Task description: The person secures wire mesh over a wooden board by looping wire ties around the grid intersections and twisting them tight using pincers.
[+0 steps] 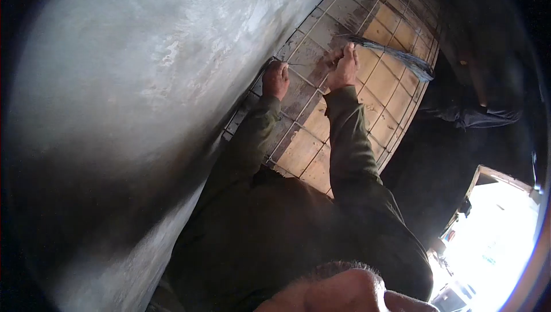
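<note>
My left hand (276,80) is closed at the edge of a wire mesh (295,122), close to the plastered wall; what its fingers pinch is too small to make out. To its right, my right hand (345,66) is closed around the near end of a bundle of thin dark wires (396,55). The bundle stretches right across the mesh, past the hand. Beneath the mesh lie tan boards (393,28) and a grey, dirty strip.
A grey plastered wall (138,71) rises along the left side. At the lower right is a bright opening (496,226) with a frame. Dark cloth (488,118) shows at the right, perhaps part of another person.
</note>
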`<state>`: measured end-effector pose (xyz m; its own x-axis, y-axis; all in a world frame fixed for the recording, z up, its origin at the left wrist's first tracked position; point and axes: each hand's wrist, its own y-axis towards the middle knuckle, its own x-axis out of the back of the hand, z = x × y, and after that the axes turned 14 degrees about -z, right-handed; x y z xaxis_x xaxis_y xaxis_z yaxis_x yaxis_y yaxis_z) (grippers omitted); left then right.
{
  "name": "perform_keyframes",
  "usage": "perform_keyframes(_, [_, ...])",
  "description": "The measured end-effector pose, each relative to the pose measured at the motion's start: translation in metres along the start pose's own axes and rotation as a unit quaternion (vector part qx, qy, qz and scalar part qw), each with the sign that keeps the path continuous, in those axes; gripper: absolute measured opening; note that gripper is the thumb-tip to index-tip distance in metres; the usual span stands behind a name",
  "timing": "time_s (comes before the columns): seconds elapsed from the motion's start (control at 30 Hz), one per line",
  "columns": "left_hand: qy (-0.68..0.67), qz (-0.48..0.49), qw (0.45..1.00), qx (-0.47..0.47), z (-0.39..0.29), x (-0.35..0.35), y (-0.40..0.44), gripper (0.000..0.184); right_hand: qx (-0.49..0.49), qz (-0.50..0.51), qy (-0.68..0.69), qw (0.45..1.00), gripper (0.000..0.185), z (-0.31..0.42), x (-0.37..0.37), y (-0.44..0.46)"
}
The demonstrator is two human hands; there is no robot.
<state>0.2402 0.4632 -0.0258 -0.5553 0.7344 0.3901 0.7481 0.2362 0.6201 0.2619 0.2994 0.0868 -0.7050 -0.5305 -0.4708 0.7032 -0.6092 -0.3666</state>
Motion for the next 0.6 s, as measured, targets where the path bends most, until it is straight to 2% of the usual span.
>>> perform_keyframes(0.07, [0.010,0.018,1.000,0.001,0.001,0.002,-0.001,0.006,0.013,-0.032,-0.051,0.998,0.026,-0.012,0.012,0.004])
perform_keyframes(0.1, [0.018,0.036,0.999,0.001,-0.001,0.003,0.002,0.007,0.267,-0.010,-0.283,0.921,0.030,-0.024,0.035,0.012])
perform_keyframes(0.13, [0.017,0.035,0.999,0.003,-0.001,0.003,0.003,0.007,0.376,0.015,-0.396,0.838,0.033,-0.033,0.051,0.010])
perform_keyframes(0.17, [0.000,0.032,0.999,0.020,-0.001,0.003,0.003,0.008,0.487,0.016,-0.483,0.727,0.036,-0.041,0.066,0.008])
perform_keyframes(0.23, [-0.017,0.029,0.999,0.036,-0.004,0.003,0.003,0.009,0.273,0.033,-0.430,0.860,0.035,-0.047,0.085,-0.013])
perform_keyframes(0.27, [-0.016,0.027,0.999,0.036,-0.005,0.004,0.005,0.010,0.273,0.034,-0.430,0.860,0.035,-0.040,0.091,-0.015])
perform_keyframes(0.33, [-0.013,0.029,0.999,0.040,-0.003,0.006,0.001,0.012,0.124,0.110,-0.411,0.896,0.033,-0.009,0.098,-0.021])
perform_keyframes(0.37, [-0.023,0.024,0.999,0.033,0.000,0.004,0.001,0.012,0.218,0.106,-0.388,0.889,0.039,0.003,0.101,-0.021])
perform_keyframes(0.4, [-0.036,0.017,0.999,0.024,0.001,0.001,0.001,0.012,0.163,0.073,-0.344,0.922,0.040,0.027,0.102,-0.028])
perform_keyframes(0.47, [-0.029,0.024,0.999,0.035,-0.006,0.003,0.001,0.012,0.236,0.094,-0.517,0.818,0.041,0.054,0.143,0.009])
perform_keyframes(0.5, [-0.015,0.028,0.999,0.044,-0.008,0.005,0.002,0.012,0.238,0.095,-0.518,0.816,0.041,0.056,0.153,0.012])
perform_keyframes(0.57, [-0.011,0.028,0.999,0.039,-0.008,0.005,0.001,0.012,0.301,0.169,-0.720,0.602,0.047,0.059,0.169,0.010])
perform_keyframes(0.6, [-0.006,0.028,0.999,0.030,-0.007,0.006,0.002,0.012,0.304,0.173,-0.720,0.600,0.047,0.058,0.169,0.006])
